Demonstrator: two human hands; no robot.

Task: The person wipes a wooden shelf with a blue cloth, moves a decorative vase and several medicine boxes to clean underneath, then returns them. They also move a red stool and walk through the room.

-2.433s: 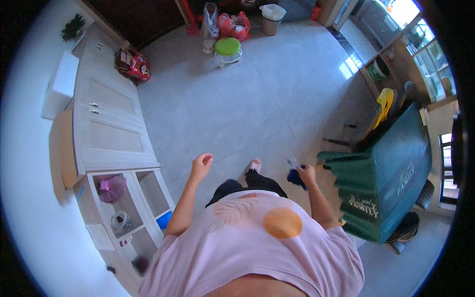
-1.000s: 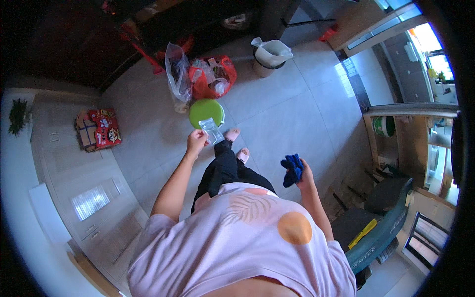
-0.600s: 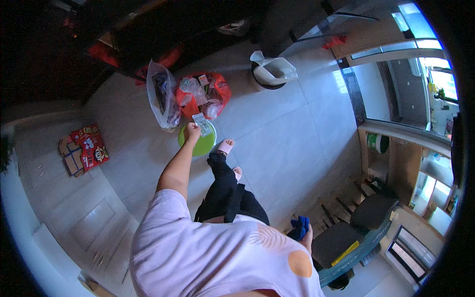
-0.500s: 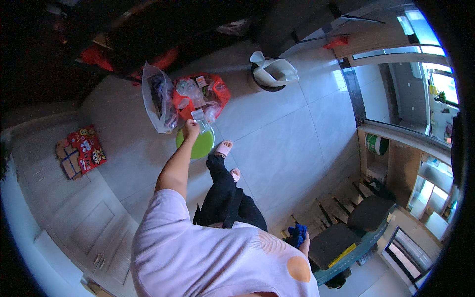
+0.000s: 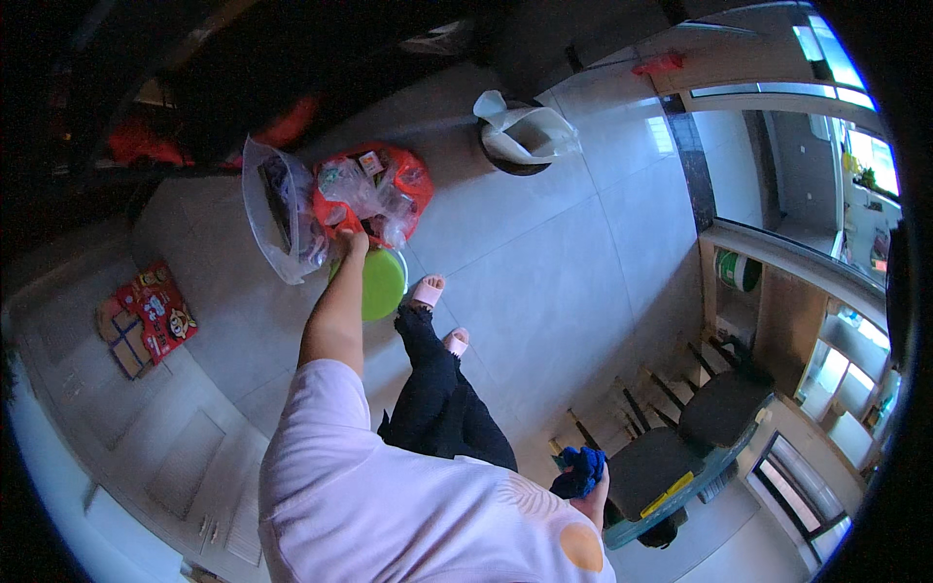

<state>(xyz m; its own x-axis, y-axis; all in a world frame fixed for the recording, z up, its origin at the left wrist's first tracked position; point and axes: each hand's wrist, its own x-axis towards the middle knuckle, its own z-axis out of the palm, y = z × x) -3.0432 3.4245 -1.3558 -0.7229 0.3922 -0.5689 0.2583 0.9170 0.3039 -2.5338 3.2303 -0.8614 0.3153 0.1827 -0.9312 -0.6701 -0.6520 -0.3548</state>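
My left hand (image 5: 352, 243) is closed at the near rim of a red plastic bag (image 5: 420, 183), its fingertips partly hidden there. Clear plastic packets (image 5: 362, 185) and a small box fill the bag. Just left of it stands a translucent plastic bag (image 5: 257, 199) with dark things inside. Below my left hand is a round lime-green top (image 5: 384, 287), perhaps of a stool or bucket. Low on the right, my right hand (image 5: 595, 497) is closed around a bunched dark blue cloth (image 5: 580, 472).
A dark bin (image 5: 525, 168) with a pale liner stands further off. Flattened cardboard and a red printed package (image 5: 167, 309) lie at the left. Dark-seated chairs (image 5: 651, 471) line the right, by a table edge. My pink-slippered feet (image 5: 428, 291) are on the tiles.
The small clear zip bag that my left hand held is out of its grip. That hand is now at the red bag's rim. My right hand keeps the blue cloth, raised slightly into view.
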